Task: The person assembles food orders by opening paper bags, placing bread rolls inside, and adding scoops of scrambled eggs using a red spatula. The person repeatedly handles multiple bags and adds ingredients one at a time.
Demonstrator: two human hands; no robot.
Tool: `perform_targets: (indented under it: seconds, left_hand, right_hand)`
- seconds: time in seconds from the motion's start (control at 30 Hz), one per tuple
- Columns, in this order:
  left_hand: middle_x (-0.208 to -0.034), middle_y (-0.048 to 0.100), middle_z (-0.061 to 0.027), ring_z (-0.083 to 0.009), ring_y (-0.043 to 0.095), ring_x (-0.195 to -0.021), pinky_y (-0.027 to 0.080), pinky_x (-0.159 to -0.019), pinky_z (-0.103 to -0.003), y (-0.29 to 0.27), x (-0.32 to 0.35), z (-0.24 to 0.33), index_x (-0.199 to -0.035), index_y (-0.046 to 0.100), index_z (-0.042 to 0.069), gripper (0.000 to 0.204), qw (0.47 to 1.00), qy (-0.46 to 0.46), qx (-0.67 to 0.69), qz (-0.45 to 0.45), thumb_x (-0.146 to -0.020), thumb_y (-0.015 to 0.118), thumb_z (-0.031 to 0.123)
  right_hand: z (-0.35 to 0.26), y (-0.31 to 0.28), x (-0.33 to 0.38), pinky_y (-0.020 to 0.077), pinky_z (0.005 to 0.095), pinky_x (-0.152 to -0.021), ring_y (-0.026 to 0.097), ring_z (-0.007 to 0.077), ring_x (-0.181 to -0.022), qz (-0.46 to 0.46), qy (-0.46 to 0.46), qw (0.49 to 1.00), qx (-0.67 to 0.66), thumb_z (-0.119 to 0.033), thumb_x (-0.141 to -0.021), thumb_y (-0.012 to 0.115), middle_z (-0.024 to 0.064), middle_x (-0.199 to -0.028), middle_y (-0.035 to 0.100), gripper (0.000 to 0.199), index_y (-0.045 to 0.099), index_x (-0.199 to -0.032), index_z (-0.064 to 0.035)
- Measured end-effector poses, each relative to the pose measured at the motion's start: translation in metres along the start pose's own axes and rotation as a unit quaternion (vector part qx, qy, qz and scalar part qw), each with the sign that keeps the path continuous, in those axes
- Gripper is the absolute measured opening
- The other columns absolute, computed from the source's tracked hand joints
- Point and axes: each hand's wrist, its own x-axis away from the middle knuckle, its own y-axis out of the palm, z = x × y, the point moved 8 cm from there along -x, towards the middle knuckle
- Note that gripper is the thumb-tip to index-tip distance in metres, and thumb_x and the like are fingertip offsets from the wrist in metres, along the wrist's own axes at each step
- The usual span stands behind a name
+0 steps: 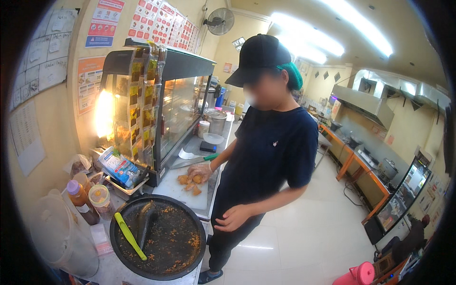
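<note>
The wearer's own hands lie out of the frame, so I cannot tell how their fingers stand. At the centre of the frame, a co-worker [275, 142] in a dark shirt and black cap leans over the tabletop [107, 266]. Their gloved hand [201, 170] is bent down over several fried golden pieces [194, 187], its fingers touching them; whether it grips one, I cannot tell. Their bare hand [233, 218] hangs at waist height with loosely curled fingers, holding nothing that shows. The pieces lie on a white cutting board [195, 202], left of centre, and just above them in the frame is a knife with a green handle [209, 157]. Toward the lower left stands a round black pan [166, 232] strewn with crumbs, a lime-green utensil [129, 236] lying in it. Left of the pan are a brown sauce bottle [84, 204] with a purple cap, a jar [101, 200] with a yellow lid and a large translucent tub [59, 232]. A lit glass display case [183, 95] rises in the upper left.
</note>
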Motion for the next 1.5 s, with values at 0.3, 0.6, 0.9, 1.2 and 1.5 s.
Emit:
perform_targets:
  seconds: [0.3,0.6,0.9,1.2,1.5]
  left_hand:
    - [-0.109,0.059,-0.0208,-0.0310,0.062,-0.097,0.049,-0.086,-0.043,-0.013,0.005,0.001,-0.132,0.039,-0.004,0.071,0.999,-0.009,0.006,0.036,-0.083,0.057,0.044]
    - [-0.108,0.059,-0.0206,-0.0310,0.062,-0.096,0.050,-0.085,-0.043,-0.032,0.061,0.004,-0.131,0.039,-0.004,0.072,0.996,0.016,0.009,0.086,-0.082,0.058,0.045]
    - [-0.107,0.060,-0.0204,-0.0310,0.062,-0.095,0.050,-0.085,-0.043,-0.075,0.251,-0.018,-0.130,0.040,-0.004,0.073,0.985,0.119,0.061,0.110,-0.082,0.058,0.047]
    - [-0.103,0.059,-0.0216,-0.0321,0.062,-0.091,0.050,-0.082,-0.042,-0.066,0.493,-0.014,-0.117,0.049,-0.009,0.071,0.951,0.288,0.103,0.054,-0.088,0.041,0.056]
    - [-0.112,0.055,-0.0262,-0.0377,0.059,-0.098,0.049,-0.087,-0.049,0.012,0.613,0.095,-0.131,0.041,-0.001,0.059,0.873,0.458,0.119,-0.118,-0.096,0.034,0.046]
  right_hand:
    - [0.033,0.008,0.013,0.0484,0.0407,-0.061,0.062,0.0305,-0.065,0.015,0.023,1.000,-0.002,-0.026,-0.093,0.049,0.0159,-0.077,0.065,0.024,0.066,-0.100,-0.0104]
    - [0.018,-0.059,0.015,0.0470,0.0324,-0.059,0.057,0.0186,-0.063,0.142,0.087,0.985,-0.046,-0.014,-0.093,0.049,0.0118,-0.077,0.064,0.020,0.065,-0.095,-0.0027]
    - [-0.135,-0.146,0.070,0.0425,0.0208,-0.058,0.050,0.0079,-0.063,0.287,-0.095,0.854,-0.423,-0.003,-0.091,0.052,0.0004,-0.073,0.053,0.007,0.055,-0.085,-0.0050]
    - [-0.318,-0.142,0.253,0.0417,0.0211,-0.053,0.051,0.0101,-0.058,0.115,-0.297,0.825,-0.467,-0.004,-0.089,0.054,0.0030,-0.071,0.051,0.007,0.051,-0.083,-0.0032]
    - [-0.492,-0.144,0.411,0.0414,0.0324,-0.089,0.054,0.0189,-0.099,-0.327,-0.438,0.684,-0.483,-0.030,-0.093,0.050,0.0124,-0.106,0.057,0.051,0.037,-0.131,0.0016]
